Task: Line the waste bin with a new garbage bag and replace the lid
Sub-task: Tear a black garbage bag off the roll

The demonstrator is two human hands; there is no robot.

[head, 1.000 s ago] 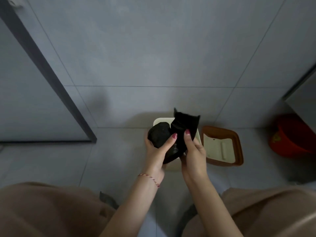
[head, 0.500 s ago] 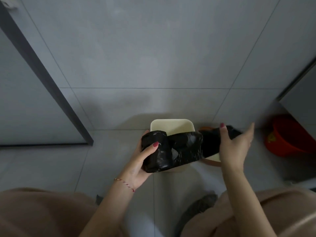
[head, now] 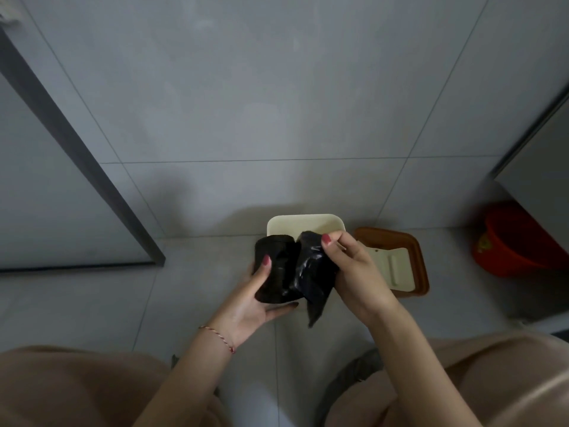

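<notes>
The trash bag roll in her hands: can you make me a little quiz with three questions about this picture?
1. True or false: the lid is already back on the waste bin.
2. Which hand holds the roll of black bags? A) left hand B) right hand C) neither
3. Fill in the blank: the bucket at the far right is ____ in colour.

Key
1. False. The lid lies on the floor, to the right of the open bin.
2. A. The right hand grips the loose bag pulled from the roll.
3. Red.
</notes>
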